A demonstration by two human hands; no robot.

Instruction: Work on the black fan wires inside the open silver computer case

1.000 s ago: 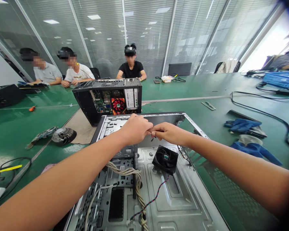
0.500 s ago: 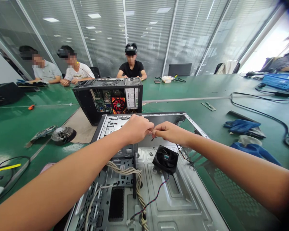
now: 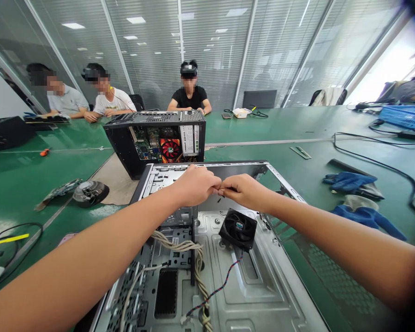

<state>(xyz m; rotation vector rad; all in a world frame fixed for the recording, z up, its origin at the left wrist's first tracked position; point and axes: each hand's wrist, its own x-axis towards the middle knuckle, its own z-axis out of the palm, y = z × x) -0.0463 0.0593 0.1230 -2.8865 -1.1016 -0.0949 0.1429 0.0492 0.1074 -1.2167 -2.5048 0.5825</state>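
Fingertip to fingertip, my left hand [image 3: 199, 185] and my right hand [image 3: 244, 190] meet above the far part of an open computer case [image 3: 280, 290]. Both are closed in a pinch around something too small to make out; a short dark tip shows just below the fingers. Under my right hand, a black case fan [image 3: 238, 229] lies tilted on the bare metal panel of the case. Its thin twisted red-and-blue cable [image 3: 224, 285] trails toward me and ends in a white connector. Twisted beige cables [image 3: 198, 272] run along the drive bay divider.
A second computer tower [image 3: 155, 138] with a red fan stands behind the case. At left lies a round cooler [image 3: 90, 192]; at right are blue gloves [image 3: 351, 182] and black cables [image 3: 376, 161]. Several people sit around the green table, including a person in black [image 3: 189, 97].
My hands stay pinched together in nearly the same spot, with only a slight shift of the fingers. The fan and cables have not moved.
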